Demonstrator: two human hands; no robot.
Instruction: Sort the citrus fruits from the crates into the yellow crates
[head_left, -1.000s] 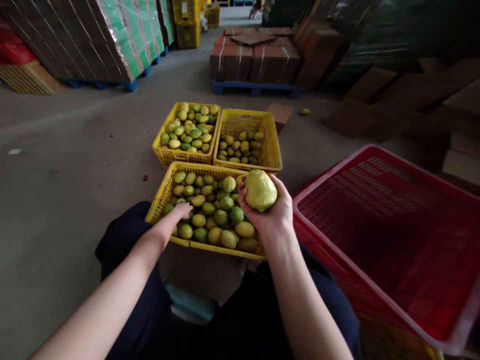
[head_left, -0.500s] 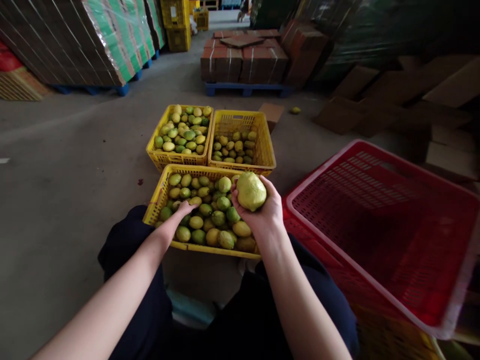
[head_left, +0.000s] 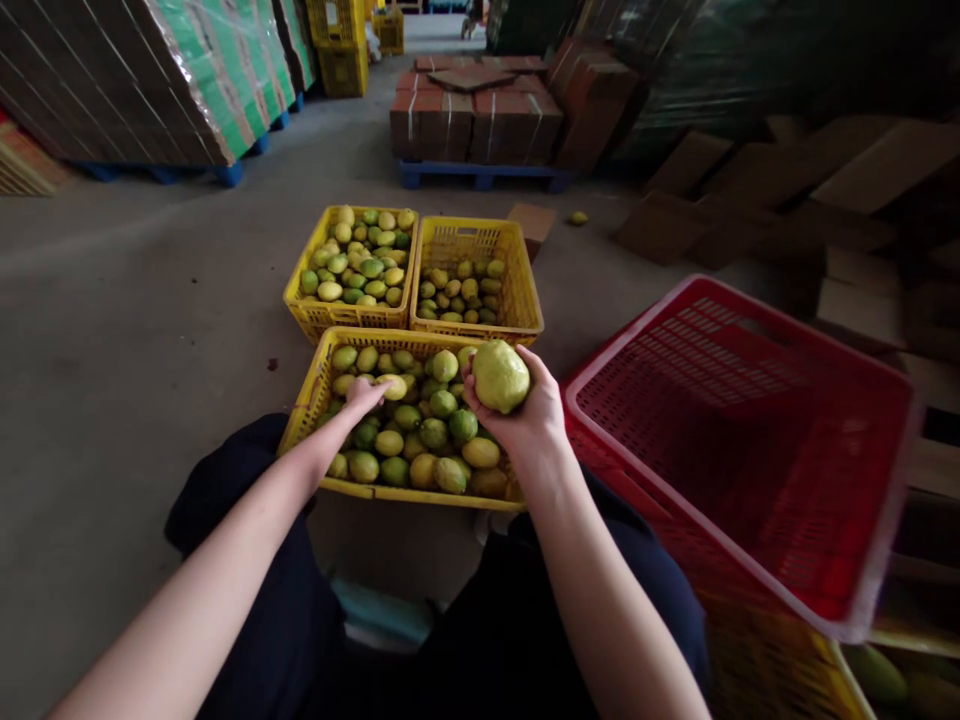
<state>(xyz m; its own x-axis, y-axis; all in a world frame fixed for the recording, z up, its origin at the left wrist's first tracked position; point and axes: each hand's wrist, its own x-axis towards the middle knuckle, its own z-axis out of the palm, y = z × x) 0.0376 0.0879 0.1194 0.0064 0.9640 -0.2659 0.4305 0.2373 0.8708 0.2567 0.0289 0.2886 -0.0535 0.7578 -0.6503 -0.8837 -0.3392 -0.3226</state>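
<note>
My right hand [head_left: 536,405] is wrapped round a large, knobbly yellow-green lemon [head_left: 500,377], held up over the right side of the near yellow crate [head_left: 352,490]. That crate is filled with lemons ranging from green to yellow. Over its left half, my left hand [head_left: 364,394] grips a smaller yellow lemon [head_left: 391,387] at its left end, just above the other fruit. Most of the left fingers are hidden behind the hand and the lemon.
Behind stand a full yellow crate of lemons [head_left: 300,290] and a partly filled one [head_left: 529,290]. A red crate [head_left: 637,450] sits tilted at my right, above another yellow crate [head_left: 780,665]. Farther off are boxes on a blue pallet [head_left: 484,180] and loose cardboard [head_left: 660,225].
My left hand has lifted the yellow lemon slightly out of the pile. The right hand keeps its hold on the large lemon. The whole view has shifted a little.
</note>
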